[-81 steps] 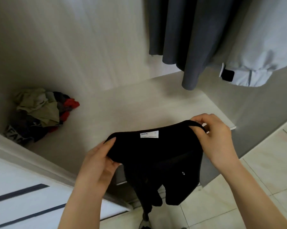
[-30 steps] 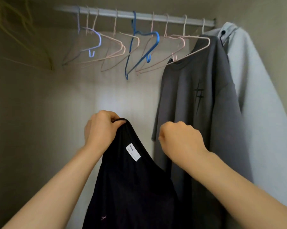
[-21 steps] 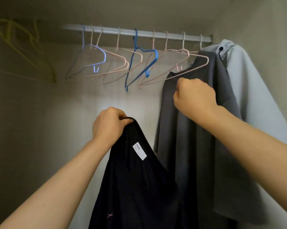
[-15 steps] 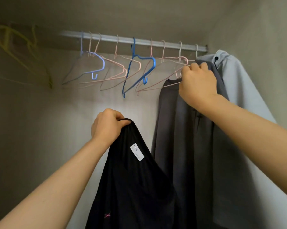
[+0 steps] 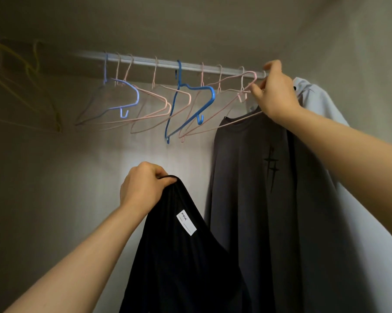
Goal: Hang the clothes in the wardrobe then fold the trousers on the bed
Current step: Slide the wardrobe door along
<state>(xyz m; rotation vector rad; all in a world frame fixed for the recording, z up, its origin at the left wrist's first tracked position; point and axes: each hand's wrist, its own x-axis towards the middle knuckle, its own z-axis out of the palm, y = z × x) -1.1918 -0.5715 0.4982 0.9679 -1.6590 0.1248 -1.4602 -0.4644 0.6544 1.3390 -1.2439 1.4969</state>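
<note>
Hands apart: left hand (image 5: 143, 186) grips black garment (image 5: 179, 267), right hand (image 5: 274, 96) pinches pink hanger (image 5: 242, 97).

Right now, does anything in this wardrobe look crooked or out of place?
Mildly, yes. On the rail, the empty blue hanger tilts steeply and crosses the pink hangers beside it, so they look tangled. The right hand grips one pink hanger there; the left hand holds the black garment. Nothing looks damaged.
</note>
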